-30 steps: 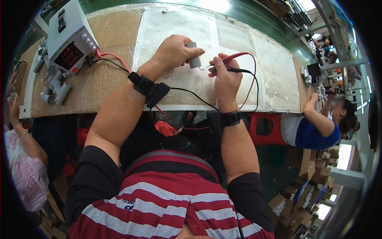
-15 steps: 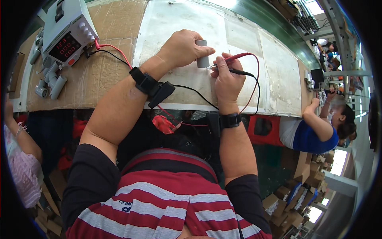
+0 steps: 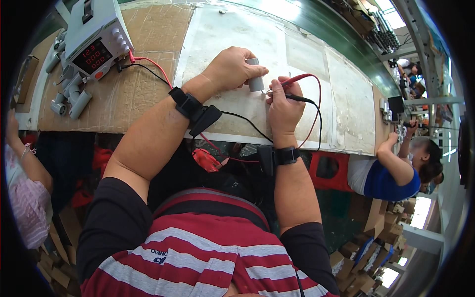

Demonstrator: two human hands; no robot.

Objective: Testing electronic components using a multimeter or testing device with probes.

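My left hand (image 3: 228, 68) is closed around a small grey cylinder (image 3: 256, 83), thumb lying across its upper part. The cylinder tilts slightly over the white work surface (image 3: 232, 29). Beside it, my right hand (image 3: 285, 110) pinches a pair of test leads: a red probe (image 3: 295, 79) and a black probe (image 3: 299, 98). Their thin metal tips point left at the cylinder's lower end. Whether the tips touch it is too small to tell. Red and black wires loop from the probes down past the table's near edge.
A white bench power supply (image 3: 96, 42) with a lit red display stands at the left, leads plugged in. Several grey cylindrical parts (image 3: 79, 104) lie beside it on cardboard (image 3: 123, 106). A red stool (image 3: 329, 166) is below the table; a co-worker (image 3: 393, 173) sits at the right.
The whole view has shifted, so the table appears slightly lower and further right. The cylinder now leans a little more; both hands keep their holds.
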